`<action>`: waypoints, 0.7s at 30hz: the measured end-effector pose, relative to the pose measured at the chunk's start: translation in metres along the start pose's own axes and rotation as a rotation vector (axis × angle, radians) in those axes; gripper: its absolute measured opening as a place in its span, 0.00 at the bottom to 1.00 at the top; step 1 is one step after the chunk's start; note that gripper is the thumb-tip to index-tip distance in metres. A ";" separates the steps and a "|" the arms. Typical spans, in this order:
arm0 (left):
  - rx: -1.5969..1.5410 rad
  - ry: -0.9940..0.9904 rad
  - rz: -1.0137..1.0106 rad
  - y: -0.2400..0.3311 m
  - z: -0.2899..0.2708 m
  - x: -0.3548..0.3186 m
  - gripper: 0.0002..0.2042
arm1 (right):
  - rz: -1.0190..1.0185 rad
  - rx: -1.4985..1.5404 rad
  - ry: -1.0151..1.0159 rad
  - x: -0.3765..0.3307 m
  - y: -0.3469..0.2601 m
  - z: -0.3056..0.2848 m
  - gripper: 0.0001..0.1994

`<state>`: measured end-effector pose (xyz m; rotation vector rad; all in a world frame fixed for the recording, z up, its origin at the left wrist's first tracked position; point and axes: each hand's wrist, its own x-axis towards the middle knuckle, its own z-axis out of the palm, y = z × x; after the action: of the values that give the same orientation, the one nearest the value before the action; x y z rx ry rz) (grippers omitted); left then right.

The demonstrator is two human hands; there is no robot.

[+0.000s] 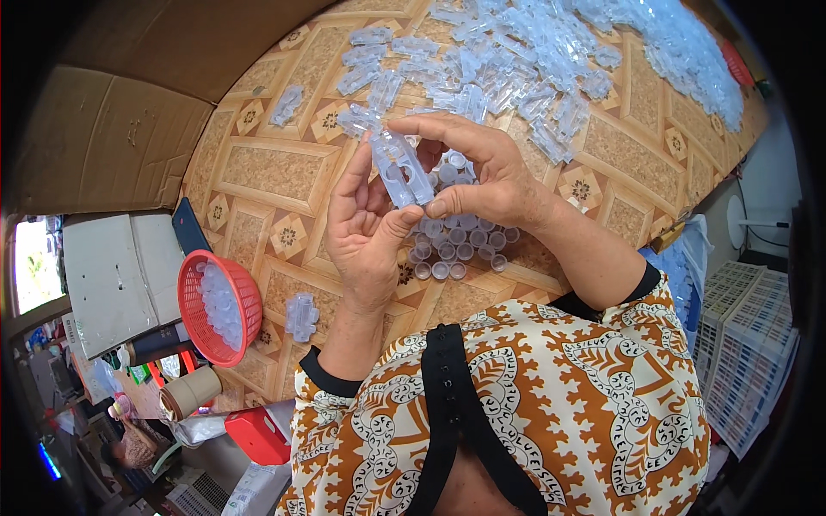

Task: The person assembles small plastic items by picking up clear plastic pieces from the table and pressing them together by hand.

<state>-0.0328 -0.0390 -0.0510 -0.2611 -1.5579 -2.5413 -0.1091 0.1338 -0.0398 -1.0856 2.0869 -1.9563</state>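
Observation:
Between my two hands, above the table, is a clear plastic part (403, 169), long and flat with a round opening in its middle. My left hand (366, 232) grips it from the left, thumb at its lower end and fingers behind. From the right, my right hand (482, 168) closes on it with thumb at the lower corner and index finger near the top. Small round translucent caps (465, 250) lie in a cluster below and behind my hands, partly hidden by them. A large spread of similar clear plastic parts (508, 73) covers the table beyond.
A red basket (251, 297) of translucent pieces stands at the left edge of the patterned table (267, 176). One clear part (301, 316) lies beside it. Cardboard (112, 129) rises at the far left. White plastic crates (744, 335) stand off to the right.

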 end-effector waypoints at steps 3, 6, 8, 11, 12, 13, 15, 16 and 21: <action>0.001 0.004 -0.003 -0.002 -0.001 -0.002 0.35 | -0.022 -0.015 0.011 0.000 -0.001 0.001 0.41; -0.004 -0.004 -0.012 -0.004 -0.001 -0.002 0.35 | 0.001 -0.023 0.016 -0.001 0.000 0.001 0.40; -0.010 -0.018 -0.015 -0.004 -0.001 -0.002 0.34 | 0.007 -0.073 -0.002 -0.002 -0.001 0.000 0.40; -0.010 0.002 -0.015 -0.004 -0.001 -0.002 0.34 | -0.071 -0.108 0.023 -0.001 -0.001 0.003 0.40; -0.002 -0.011 -0.011 -0.004 -0.002 -0.002 0.34 | -0.071 -0.109 0.023 -0.001 0.000 0.003 0.40; 0.005 -0.025 -0.006 -0.003 -0.002 -0.003 0.34 | -0.103 -0.112 0.011 -0.001 0.002 0.002 0.39; 0.001 -0.026 -0.012 -0.004 -0.003 -0.002 0.34 | -0.135 -0.117 0.000 0.000 0.004 0.000 0.39; -0.003 -0.028 -0.018 -0.004 -0.004 -0.002 0.34 | -0.121 -0.085 -0.011 0.000 0.004 -0.001 0.39; -0.007 -0.011 -0.057 -0.006 -0.007 -0.004 0.34 | -0.005 0.016 -0.049 0.000 0.002 -0.001 0.41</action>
<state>-0.0307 -0.0429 -0.0602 -0.2352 -1.5826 -2.5927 -0.1101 0.1343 -0.0416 -1.1247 2.0418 -1.9249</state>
